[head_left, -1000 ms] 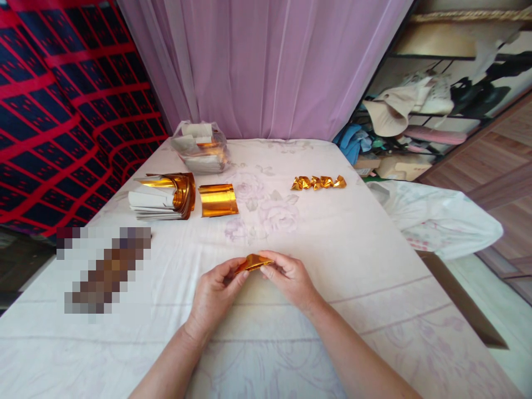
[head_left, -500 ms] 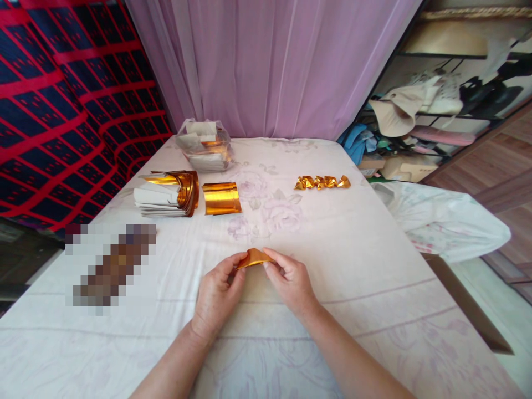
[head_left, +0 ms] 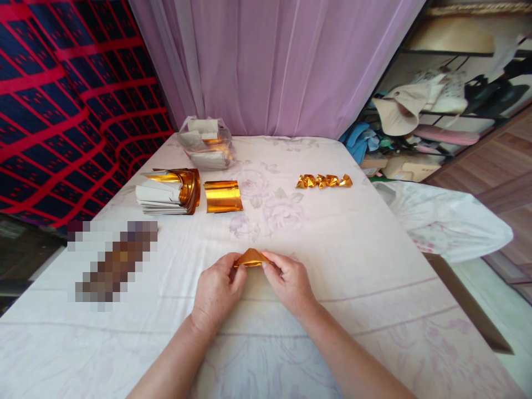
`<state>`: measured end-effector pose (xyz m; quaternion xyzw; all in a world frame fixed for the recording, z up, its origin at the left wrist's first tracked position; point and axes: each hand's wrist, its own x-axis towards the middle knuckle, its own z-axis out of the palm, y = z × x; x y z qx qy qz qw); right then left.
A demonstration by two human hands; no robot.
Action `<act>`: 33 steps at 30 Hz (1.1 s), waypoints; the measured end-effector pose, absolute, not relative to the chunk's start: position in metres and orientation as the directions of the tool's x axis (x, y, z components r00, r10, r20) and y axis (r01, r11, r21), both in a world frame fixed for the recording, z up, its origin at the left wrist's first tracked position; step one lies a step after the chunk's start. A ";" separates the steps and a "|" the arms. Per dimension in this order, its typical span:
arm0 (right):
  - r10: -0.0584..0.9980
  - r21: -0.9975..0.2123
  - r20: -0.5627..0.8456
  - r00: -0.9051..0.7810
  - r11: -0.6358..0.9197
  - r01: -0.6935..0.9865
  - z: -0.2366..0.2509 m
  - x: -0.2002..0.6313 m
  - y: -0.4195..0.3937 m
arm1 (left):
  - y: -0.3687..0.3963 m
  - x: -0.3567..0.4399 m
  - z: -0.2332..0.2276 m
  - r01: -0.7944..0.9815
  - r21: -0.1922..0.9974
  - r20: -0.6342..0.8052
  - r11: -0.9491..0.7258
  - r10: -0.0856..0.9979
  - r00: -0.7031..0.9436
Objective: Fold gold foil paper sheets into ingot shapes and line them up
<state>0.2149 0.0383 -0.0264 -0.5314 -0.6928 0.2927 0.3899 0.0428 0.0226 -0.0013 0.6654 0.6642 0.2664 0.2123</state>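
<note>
Head view: the left hand [head_left: 218, 288] and the right hand [head_left: 288, 282] meet over the white flowered tablecloth [head_left: 353, 266], fingers curled in and pinched on opposite ends of a small piece of gold foil paper [head_left: 250, 258]. The paper sits between the two sets of fingertips, just above the cloth, already creased into a low peaked shape. Neither hand is open; each grips only its end of the foil.

To do this fold well, I judge the thumbs should press the crease flat against the forefingers and keep the two ends level, since foil this thin springs back and tears if it is pulled apart.

Well ahead of the left hand lie a stack of gold-and-white sheets [head_left: 168, 191] and, just beside it, a single curled gold sheet [head_left: 223, 195]; farther off stands a clear plastic bag of sheets [head_left: 205, 143]. Ahead of the right hand, a row of folded gold pieces [head_left: 324, 180] lies touching end to end.
</note>
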 end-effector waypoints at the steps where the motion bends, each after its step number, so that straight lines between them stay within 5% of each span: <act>1: 0.965 -0.819 0.231 -0.126 0.262 0.511 -0.027 0.215 0.038 | 0.022 0.043 -0.001 0.785 0.618 0.072 -0.030 0.997 -0.018; 9: 0.965 -0.818 0.233 -0.123 0.263 0.512 -0.021 0.219 0.041 | 0.022 0.041 -0.002 0.845 0.528 0.073 -0.080 0.996 0.048; 21: 0.930 -0.595 0.246 -0.272 0.367 0.715 -0.017 0.227 0.041 | 0.021 0.038 -0.001 0.882 0.448 0.088 -0.145 0.989 0.118; 33: 0.907 -0.531 0.271 -0.323 0.421 0.735 -0.018 0.225 0.040 | 0.021 0.041 -0.001 0.923 0.343 0.060 -0.176 0.984 0.165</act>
